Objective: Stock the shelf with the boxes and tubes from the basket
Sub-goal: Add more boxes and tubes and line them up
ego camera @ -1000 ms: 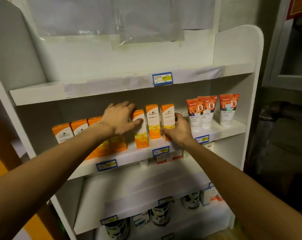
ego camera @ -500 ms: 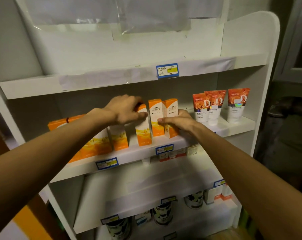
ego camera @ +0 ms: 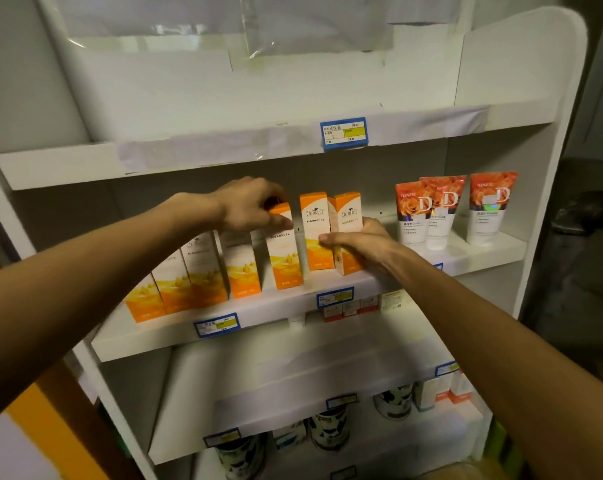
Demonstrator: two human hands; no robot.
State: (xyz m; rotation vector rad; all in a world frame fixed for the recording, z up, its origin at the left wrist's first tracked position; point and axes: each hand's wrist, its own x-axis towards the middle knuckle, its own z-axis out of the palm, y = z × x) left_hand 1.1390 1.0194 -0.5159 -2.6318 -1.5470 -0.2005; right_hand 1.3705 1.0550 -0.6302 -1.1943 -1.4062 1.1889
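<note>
Under left fingers (ego camera: 275, 220), box (ego camera: 286, 251) top, upright

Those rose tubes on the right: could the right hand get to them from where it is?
Probably yes. The right hand rests on the boxes just beside the tubes, with bare shelf between.

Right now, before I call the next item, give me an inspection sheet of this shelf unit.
Surface: white middle shelf, price tags on its front edge.
Job's things: row of orange boxes standing left to centre; three rose-print tubes upright at right.
Clutter: cans and small boxes on lower shelves.
Grippers: left hand grips top of one box; right hand rests fingers against the two rightmost boxes.
Cables: nothing seen.
Surroundings: top shelf bare, plastic sheet above; basket not in view.
</note>
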